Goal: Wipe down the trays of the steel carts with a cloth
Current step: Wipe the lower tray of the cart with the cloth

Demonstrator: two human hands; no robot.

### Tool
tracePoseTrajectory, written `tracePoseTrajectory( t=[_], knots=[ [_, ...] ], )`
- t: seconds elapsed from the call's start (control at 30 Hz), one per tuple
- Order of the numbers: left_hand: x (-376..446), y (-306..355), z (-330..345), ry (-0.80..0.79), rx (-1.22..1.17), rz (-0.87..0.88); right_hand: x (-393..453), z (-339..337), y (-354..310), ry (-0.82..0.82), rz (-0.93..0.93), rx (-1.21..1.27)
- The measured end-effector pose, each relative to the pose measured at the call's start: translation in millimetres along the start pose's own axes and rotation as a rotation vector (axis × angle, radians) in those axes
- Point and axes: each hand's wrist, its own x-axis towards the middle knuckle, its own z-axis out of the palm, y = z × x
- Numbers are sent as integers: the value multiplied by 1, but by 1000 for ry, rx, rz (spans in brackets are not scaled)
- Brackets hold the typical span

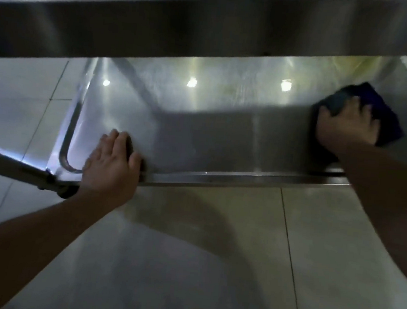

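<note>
Dark blue folded cloth (371, 111) pressed flat on the lower brushed-steel cart tray (199, 129), far over at the tray's right end, close to the right wall. Right hand (347, 125) spread on top of that cloth, fingers bent over it and gripping it against the steel. Left hand (112, 164) laid flat at the near left corner of the same tray, fingers straight, grasping nothing, touching the front rim beside the rounded tubular steel cart leg (71, 129). Long axis of the tray running left to right across the view, so nearly all unwiped steel lying leftward from the cloth, between the two hands. Probably a long stroke toward the left next, along that axis, with the right hand alone placed to make it and the left bracing the cart. Upper steel tray (207, 28) overhanging the far half, leaving little room above. Pale tiled floor (214, 252) below the rim
</note>
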Motion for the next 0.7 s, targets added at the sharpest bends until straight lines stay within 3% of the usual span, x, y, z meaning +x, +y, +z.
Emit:
tracePoseTrajectory(
  t=[0.1, 0.17, 0.27, 0.37, 0.43, 0.57, 0.7],
  knots=[
    [-3, 2, 8, 24, 35, 4, -9, 6, -28, -36, 75, -5],
    [-3, 4, 9, 36, 39, -4, -29, 21, -73, 0, -13, 29],
    [-4, 4, 8, 28, 50, -10, -78, 51, -163, 6, -294, 44],
    [-5, 5, 6, 19, 49, -4, -125, 77, -247, -106, -740, -23],
    [-6, 5, 3, 8, 43, 2, -137, 84, -270, -191, -941, -105],
    [-8, 3, 4, 16, 26, 12, -116, 72, -222, -148, -1005, -90],
    [-8, 2, 7, 38, 39, 17, -51, 33, -97, -56, -690, -57]
  ],
)
